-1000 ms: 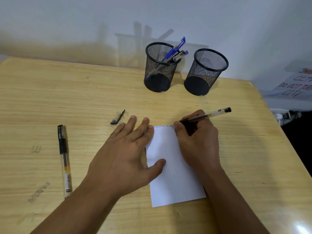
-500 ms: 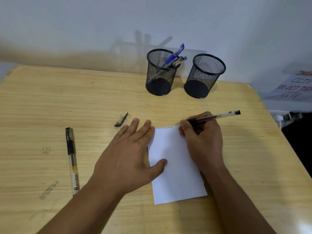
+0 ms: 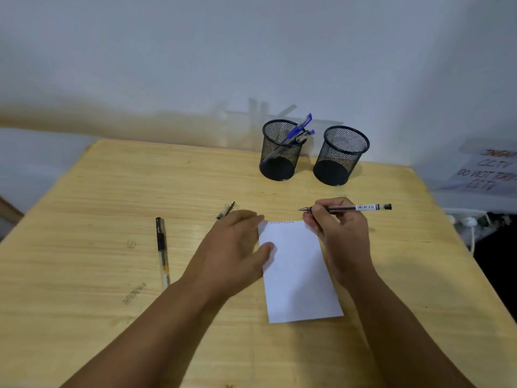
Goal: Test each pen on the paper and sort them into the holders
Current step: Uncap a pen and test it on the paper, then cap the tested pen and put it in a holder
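Pen test partly complete; sorting unfinished.
Right hand pinched a black pen just above the paper; left hand lay spread, pressing the sheet. Left holder held pens; right holder looked empty; one capped pen waited on the bench.

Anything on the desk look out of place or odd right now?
One loose pen cap lies on the table beyond the left hand, off its pen. The left holder has pens; the right holder looks empty. Nothing spilled.
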A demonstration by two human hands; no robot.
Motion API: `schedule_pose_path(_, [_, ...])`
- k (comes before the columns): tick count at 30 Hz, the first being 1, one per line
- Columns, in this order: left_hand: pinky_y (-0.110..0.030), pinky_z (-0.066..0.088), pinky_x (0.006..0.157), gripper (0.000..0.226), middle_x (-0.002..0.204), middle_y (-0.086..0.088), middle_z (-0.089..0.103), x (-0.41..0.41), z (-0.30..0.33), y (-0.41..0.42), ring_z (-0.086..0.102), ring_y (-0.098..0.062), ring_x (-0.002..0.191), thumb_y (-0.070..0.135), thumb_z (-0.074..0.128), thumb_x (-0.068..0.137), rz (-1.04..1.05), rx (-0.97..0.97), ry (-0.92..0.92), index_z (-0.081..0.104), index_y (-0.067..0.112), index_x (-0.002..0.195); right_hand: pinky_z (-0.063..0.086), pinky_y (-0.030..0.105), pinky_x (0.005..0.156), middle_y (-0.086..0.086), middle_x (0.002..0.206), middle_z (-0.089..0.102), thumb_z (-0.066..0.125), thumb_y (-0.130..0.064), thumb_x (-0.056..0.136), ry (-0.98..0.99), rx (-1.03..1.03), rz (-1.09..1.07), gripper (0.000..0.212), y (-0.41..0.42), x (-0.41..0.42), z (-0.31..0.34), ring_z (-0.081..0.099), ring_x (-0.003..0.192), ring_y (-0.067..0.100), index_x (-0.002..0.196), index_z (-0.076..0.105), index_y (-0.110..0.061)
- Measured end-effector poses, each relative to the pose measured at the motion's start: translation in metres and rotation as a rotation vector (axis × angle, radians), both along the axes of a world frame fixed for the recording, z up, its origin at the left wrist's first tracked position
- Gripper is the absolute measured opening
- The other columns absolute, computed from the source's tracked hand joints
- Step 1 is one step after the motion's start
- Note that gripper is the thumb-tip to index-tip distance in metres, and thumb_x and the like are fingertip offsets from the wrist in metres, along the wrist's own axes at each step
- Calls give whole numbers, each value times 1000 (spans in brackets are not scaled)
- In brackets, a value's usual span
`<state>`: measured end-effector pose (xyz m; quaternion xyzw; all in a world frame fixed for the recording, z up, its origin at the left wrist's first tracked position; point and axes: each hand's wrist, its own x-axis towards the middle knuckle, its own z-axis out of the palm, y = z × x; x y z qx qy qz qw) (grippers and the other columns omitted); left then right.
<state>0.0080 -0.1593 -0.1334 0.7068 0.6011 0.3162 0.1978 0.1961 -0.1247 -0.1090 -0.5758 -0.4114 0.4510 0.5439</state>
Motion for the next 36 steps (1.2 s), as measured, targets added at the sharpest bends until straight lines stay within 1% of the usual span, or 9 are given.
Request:
schedule_pose_path(2, [-21, 44, 90, 36, 113, 20, 56, -5, 3, 3, 52, 1, 108, 37, 65, 83, 79, 49, -47, 63, 30, 119, 58, 33, 82, 6, 80, 74, 64, -5, 91, -7, 30, 34, 10, -2, -2, 4, 74, 83, 21, 88, 67, -15])
schedule_pose_path(4, [-24, 45, 85, 33, 101, 15, 57, -15, 6, 12, 54, -5, 97, 32, 66, 83, 162, 84, -21, 64, 28, 115, 58, 31, 79, 7, 82, 73, 67, -2, 89, 20, 62, 67, 11, -4, -5, 9, 73, 80, 20, 93, 65, -12])
schedule_pose_path(9, [-34, 33, 92, 55, 125, -9, 51, -36, 14, 35, 44, -29, 118, 37, 58, 87, 302, -188, 191, 46, 10, 134, 59, 27, 75, 7, 84, 72, 68, 1, 87, 68, 59, 121, 17, -12, -13, 20, 70, 76, 13, 101, 61, -6])
schedule_pose_path(12, [-33, 33, 82, 34, 119, -6, 49, -37, 18, 37, 42, -31, 115, 32, 51, 91, 327, -266, 229, 57, 13, 118, 59, 31, 79, 3, 81, 73, 69, -1, 87, 65, 46, 152, 16, -15, -15, 21, 69, 75, 13, 100, 61, -8])
schedule_pose_path(18, [-36, 47, 76, 12, 102, 3, 62, -39, 23, 35, 52, -22, 101, 25, 57, 89, 272, -135, 185, 66, 27, 97, 59, 30, 80, 1, 80, 76, 70, 3, 86, 95, 78, 173, 20, -18, -15, 31, 71, 78, 14, 100, 61, -9])
schedule_pose_path(22, [-21, 43, 63, 12, 86, 16, 65, -30, 32, 28, 59, -5, 81, 20, 61, 88, 220, -83, -32, 66, 31, 89, 59, 30, 78, 5, 81, 75, 72, 1, 84, 53, 131, 169, 15, -18, -13, 39, 71, 79, 19, 92, 65, -9])
schedule_pose_path(25, [-6, 37, 62, 12, 81, 18, 66, -22, 40, 25, 59, 0, 82, 17, 68, 87, 172, -10, -134, 70, 29, 90, 60, 33, 80, 6, 82, 76, 74, -1, 83, 33, 156, 175, 14, -17, -12, 44, 72, 80, 21, 89, 68, -11])
schedule_pose_path(29, [-6, 38, 59, 11, 78, 16, 67, -12, 47, 21, 57, 4, 78, 19, 71, 86, 153, 11, -248, 72, 29, 91, 60, 33, 79, 5, 79, 76, 75, -2, 82, 9, 163, 189, 14, -16, -10, 46, 71, 77, 20, 89, 68, -12])
schedule_pose_path(36, [-7, 41, 63, 14, 80, 19, 69, -2, 55, 17, 58, 4, 79, 18, 72, 85, 104, 51, -280, 73, 30, 92, 57, 30, 76, 4, 81, 76, 75, -3, 82, -32, 161, 228, 13, -17, -9, 46, 70, 76, 15, 89, 68, -12])
